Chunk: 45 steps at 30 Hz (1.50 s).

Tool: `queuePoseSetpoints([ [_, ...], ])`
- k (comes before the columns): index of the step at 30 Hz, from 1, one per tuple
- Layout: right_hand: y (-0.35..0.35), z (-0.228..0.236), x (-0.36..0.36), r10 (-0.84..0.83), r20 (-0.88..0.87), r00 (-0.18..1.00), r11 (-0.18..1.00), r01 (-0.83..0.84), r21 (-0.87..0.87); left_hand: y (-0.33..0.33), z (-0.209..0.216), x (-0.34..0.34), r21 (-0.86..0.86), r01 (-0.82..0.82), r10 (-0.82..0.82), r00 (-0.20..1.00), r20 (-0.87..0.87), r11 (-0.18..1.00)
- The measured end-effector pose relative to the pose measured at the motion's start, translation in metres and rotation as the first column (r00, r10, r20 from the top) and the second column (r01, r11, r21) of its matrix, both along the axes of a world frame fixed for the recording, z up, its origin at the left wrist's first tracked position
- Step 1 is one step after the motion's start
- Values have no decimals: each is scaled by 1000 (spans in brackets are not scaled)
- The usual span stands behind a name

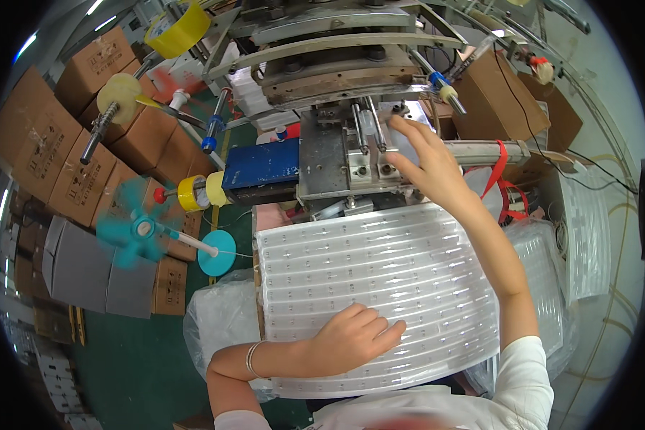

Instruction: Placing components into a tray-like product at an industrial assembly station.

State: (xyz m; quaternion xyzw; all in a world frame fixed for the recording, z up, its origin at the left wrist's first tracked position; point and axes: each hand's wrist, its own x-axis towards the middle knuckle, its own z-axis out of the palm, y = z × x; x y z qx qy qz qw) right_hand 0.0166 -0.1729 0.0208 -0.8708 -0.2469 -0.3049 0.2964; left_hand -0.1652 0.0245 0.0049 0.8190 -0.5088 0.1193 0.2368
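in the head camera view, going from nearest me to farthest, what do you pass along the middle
Left hand resting on the clear ribbed plastic tray → right hand at the grey metal fixture → the machine's curved metal frame.

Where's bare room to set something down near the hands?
Bare patch: the ribbed tray stack between the left hand resting at its near edge and the machine head. Crowded: the machine area where the right hand reaches, and the bagged trays on the right.
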Motion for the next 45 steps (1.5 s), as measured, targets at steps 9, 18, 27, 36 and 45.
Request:
queuePoseSetpoints([
  [9,-86,25,-149,43,-326,944,972,-114,-203,5,35,-49,-28,3,-2,1000,13,1000],
  [18,-109,-31,-266,175,-748,640,645,-649,-404,2,43,-60,-238,-112,112,994,-15,965],
  [27,-115,-43,-274,359,-788,500,768,-638,-55,9,3,7,-325,-494,172,722,-670,806],
  [36,-76,-13,-152,354,-724,592,898,2,441,18,-13,32,-120,-499,484,865,-132,858],
  [45,-31,-1,-71,385,-409,827,880,-195,434,1,25,173,-146,-737,716,557,420,660],
])
